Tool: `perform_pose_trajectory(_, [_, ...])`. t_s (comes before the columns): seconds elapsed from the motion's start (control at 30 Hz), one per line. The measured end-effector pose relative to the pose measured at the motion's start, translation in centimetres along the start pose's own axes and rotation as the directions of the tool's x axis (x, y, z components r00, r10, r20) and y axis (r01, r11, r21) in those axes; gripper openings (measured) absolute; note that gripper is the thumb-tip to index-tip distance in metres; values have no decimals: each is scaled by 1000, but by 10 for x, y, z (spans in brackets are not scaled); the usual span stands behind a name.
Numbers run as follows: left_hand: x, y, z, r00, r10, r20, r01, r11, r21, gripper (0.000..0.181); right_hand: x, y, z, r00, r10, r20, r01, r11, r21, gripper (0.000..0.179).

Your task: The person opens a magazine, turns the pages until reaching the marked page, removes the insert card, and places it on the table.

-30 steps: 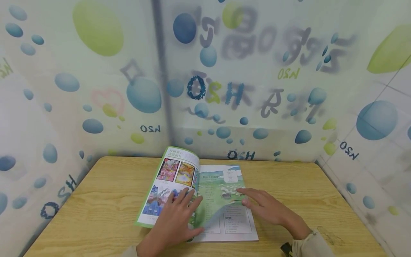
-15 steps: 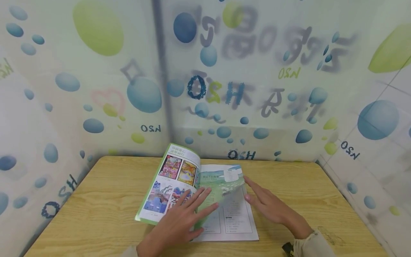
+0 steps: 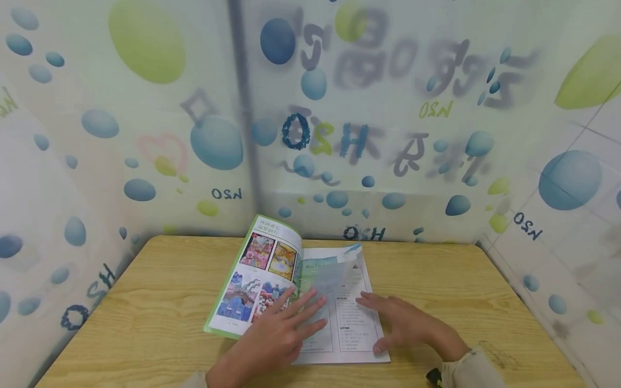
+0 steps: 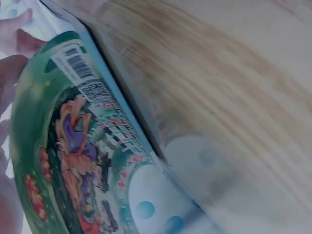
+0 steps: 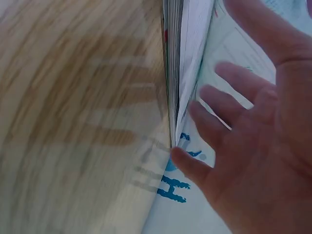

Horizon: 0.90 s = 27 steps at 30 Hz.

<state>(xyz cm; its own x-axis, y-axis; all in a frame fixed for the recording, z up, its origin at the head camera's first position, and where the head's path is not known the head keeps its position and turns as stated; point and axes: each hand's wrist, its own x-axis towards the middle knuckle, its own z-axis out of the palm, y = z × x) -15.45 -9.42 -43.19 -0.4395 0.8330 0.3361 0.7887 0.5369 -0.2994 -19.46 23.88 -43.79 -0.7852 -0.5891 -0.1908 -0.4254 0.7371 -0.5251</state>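
An open magazine (image 3: 356, 337) lies on the wooden table, its left part raised and showing four-picture artwork (image 3: 259, 280). One page (image 3: 332, 275) is lifted and curls over toward the left. My left hand (image 3: 274, 334) lies across the middle of the magazine, fingers spread and extended by the curling page. Over the right page's outer edge is my right hand (image 3: 409, 326), fingers apart, holding nothing. In the right wrist view the right hand (image 5: 258, 126) shows spread fingers beside the page stack (image 5: 174, 58). A green illustrated cover (image 4: 73, 141) with a barcode (image 4: 78, 66) faces the left wrist camera.
The wooden table (image 3: 140, 302) meets a pale wall covering (image 3: 310, 178) printed with blue and green drops behind. Similar sheeting (image 3: 567, 258) stands along the right side. A small black object (image 3: 434, 375) is by the right sleeve.
The page at right has lifted and swung leftward, uncovering a white text page beneath. My right hand has come off it and moved toward the lower right; my left fingers have shifted slightly.
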Motion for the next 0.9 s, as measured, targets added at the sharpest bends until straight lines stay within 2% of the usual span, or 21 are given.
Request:
perform_pose_trajectory(0.1, [1, 2, -2, 1000, 26, 13, -26, 998, 48, 49, -1, 0, 2, 999, -12, 44, 13, 1000, -13, 91])
perform_pose_trajectory(0.27, [0, 5, -3, 1000, 22, 6, -23, 990, 139, 43, -1, 1, 7, 999, -40, 34, 40, 999, -10, 88])
perform_pose_trajectory(0.57, [1, 3, 0, 999, 30, -24, -25, 984, 178, 30, -1, 4, 8, 997, -74, 14, 75, 997, -18, 92])
perform_pose_trajectory(0.7, [2, 1, 0, 1000, 12, 7, -13, 988, 154, 21, -2, 4, 8, 996, -89, 13, 89, 996, -26, 93])
perform_pose_trajectory(0.9, [4, -1, -4, 993, -45, 112, 38, 998, 59, 20, -2, 3, 8, 996, -89, 13, 89, 996, -26, 94])
